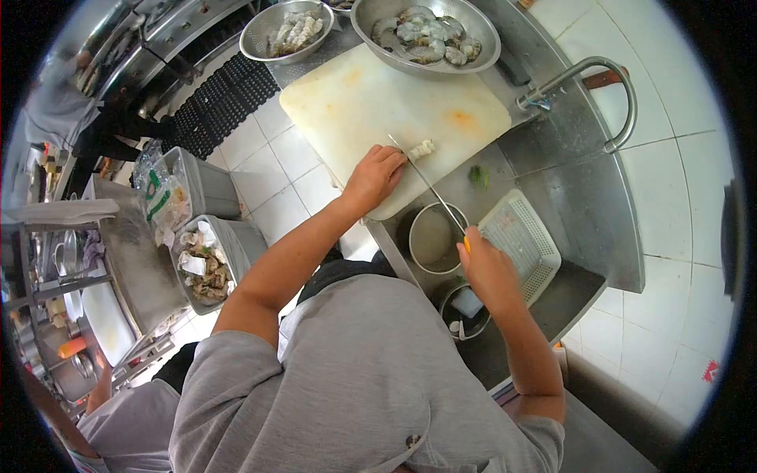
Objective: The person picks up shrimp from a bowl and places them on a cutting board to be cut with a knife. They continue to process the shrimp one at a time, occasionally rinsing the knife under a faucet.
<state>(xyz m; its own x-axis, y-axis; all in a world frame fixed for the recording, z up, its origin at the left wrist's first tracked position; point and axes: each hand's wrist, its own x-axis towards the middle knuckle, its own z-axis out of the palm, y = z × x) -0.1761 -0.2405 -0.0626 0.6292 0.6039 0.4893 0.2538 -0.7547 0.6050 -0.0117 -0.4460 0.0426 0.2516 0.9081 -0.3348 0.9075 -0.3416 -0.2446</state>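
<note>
My left hand (375, 175) rests on the white cutting board (371, 102) and pins a small pale piece of shrimp (422, 148) with its fingertips. My right hand (485, 264) grips the yellow handle of a thin knife (426, 181), whose blade reaches up to the shrimp piece. A steel colander (473, 59) of peeled shrimp stands at the board's far edge. A second steel bowl (260, 43) with pale shrimp sits to its left.
A tap (587, 71) curves over the steel sink (599, 197). A white plastic basket (524, 240) and a small steel bowl (434, 236) lie by my right hand. Grey waste bins (209, 185) stand on the tiled floor to the left. Other people work at the left.
</note>
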